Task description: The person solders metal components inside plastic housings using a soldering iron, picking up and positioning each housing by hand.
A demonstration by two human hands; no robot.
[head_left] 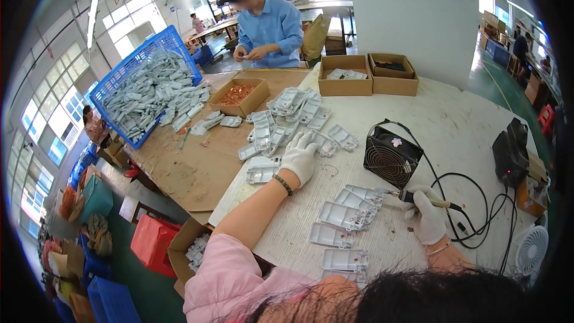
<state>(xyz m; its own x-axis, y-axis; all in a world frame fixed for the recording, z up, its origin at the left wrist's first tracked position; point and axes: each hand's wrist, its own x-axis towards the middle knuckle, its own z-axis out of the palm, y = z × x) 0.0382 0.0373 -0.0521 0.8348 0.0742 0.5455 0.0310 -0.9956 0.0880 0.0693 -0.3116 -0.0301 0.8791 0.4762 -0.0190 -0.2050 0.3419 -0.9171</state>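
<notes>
The gloved right hand (426,222) is clamped on a soldering iron (418,199) whose tip touches the row of grey shells (344,215) on the surface (466,125), while the left hand (299,157), fingers spread, rests on the unsorted pile (281,128), apparently much left.

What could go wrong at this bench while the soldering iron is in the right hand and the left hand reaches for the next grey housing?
1. The right hand holds the soldering iron with its tip at a grey housing; a slip might scorch the plastic.
2. The left hand reaches away into the loose housings, so attention may be split.
3. The iron's black cable loops beside the small fan and could snag.
</notes>
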